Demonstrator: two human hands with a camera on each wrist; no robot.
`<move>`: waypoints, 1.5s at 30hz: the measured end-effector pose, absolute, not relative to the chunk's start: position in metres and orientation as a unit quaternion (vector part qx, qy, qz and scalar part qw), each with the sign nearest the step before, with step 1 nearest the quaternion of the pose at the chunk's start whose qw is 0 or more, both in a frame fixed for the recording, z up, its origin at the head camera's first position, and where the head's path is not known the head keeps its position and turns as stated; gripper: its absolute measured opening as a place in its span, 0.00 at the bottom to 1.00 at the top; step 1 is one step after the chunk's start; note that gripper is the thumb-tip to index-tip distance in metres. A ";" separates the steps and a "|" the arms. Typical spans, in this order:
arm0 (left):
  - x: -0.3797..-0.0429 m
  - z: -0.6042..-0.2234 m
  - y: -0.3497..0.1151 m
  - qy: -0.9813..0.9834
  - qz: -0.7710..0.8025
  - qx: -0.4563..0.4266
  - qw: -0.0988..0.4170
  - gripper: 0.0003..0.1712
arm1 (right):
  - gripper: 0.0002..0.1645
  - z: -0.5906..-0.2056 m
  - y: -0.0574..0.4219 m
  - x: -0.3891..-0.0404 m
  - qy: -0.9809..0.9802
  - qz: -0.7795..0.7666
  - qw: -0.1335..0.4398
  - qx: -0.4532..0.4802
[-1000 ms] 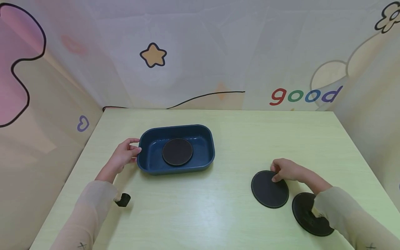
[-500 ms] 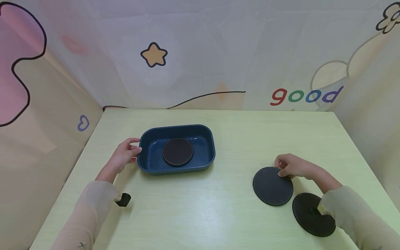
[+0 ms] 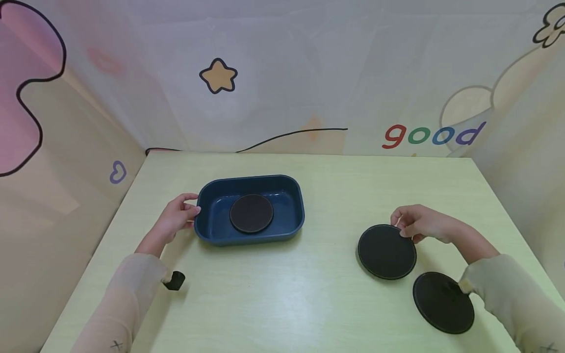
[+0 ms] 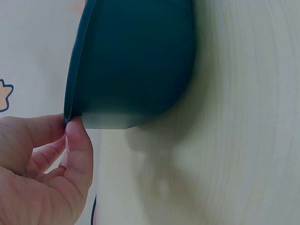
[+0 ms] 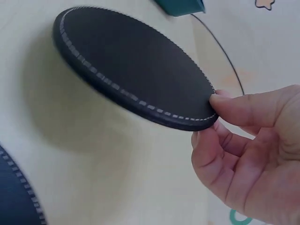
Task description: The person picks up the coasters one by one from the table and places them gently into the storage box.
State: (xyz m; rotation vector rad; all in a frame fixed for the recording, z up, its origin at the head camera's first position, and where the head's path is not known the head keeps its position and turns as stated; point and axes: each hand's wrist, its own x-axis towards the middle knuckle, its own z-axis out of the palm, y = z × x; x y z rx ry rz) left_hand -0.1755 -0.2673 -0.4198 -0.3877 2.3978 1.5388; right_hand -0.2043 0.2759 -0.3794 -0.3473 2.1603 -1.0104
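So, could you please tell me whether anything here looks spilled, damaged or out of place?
Nothing stands out: I see no spill or damage. A black disc lies in the blue tray, another disc lies on the table, and the third disc is tilted, but the right hand pinches its edge.

We are seeing a wide passage across the table [image 3: 328, 206] between the blue tray [image 3: 284, 211] and the raised disc [image 3: 387, 252]; a second disc [image 3: 441, 306] is obstructing the near right.
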 end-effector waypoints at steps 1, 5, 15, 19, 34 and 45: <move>-0.176 -0.420 -0.268 0.827 0.530 -0.134 0.133 0.26 | 0.12 -0.377 0.275 -0.206 0.837 -0.395 0.355 -0.134; -0.176 -0.419 -0.268 0.826 0.531 -0.133 0.132 0.26 | 0.13 -0.366 0.271 -0.212 0.836 -0.414 0.337 -0.128; -0.174 -0.415 -0.268 0.826 0.535 -0.121 0.129 0.26 | 0.14 -0.352 0.253 -0.222 0.820 -0.480 0.282 -0.133; -0.174 -0.415 -0.268 0.826 0.536 -0.119 0.129 0.26 | 0.10 -0.350 0.241 -0.225 0.800 -0.520 0.263 -0.142; -0.175 -0.418 -0.268 0.823 0.537 -0.128 0.131 0.25 | 0.11 -0.350 0.166 -0.234 0.730 -0.632 0.235 -0.110; -0.175 -0.419 -0.270 0.820 0.542 -0.125 0.132 0.25 | 0.14 -0.370 0.103 -0.240 0.682 -0.684 0.248 -0.068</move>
